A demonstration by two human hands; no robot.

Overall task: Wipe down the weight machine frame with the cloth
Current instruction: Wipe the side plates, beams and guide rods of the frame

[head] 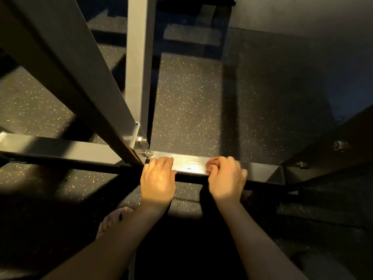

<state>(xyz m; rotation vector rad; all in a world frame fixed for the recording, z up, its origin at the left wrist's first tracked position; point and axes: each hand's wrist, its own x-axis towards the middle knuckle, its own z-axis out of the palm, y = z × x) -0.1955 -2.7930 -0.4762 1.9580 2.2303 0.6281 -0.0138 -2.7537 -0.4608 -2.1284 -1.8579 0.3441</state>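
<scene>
Frame bar (pixel 191 164) — left hand (pixel 157 178) resting beside bolted strut (pixel 80 77), right hand (pixel 226 178) (blurred) pinching reddish cloth (pixel 212 164).

Two hands up: left hand (pixel 157 178), right hand (pixel 226 178). One reddish cloth (pixel 211 165), only a scrap showing. One bare foot (pixel 113 219). Four frame bars: crossbar (pixel 191 164), upright post (pixel 139 67), slanted brace (pixel 66 67), second slanted bar (pixel 323 152). Four bolts: upper joint bolt (pixel 141 139), lower joint bolt (pixel 148 153), upper right bolt (pixel 340 145), lower right bolt (pixel 301 164). One bracket (pixel 135 136).
</scene>
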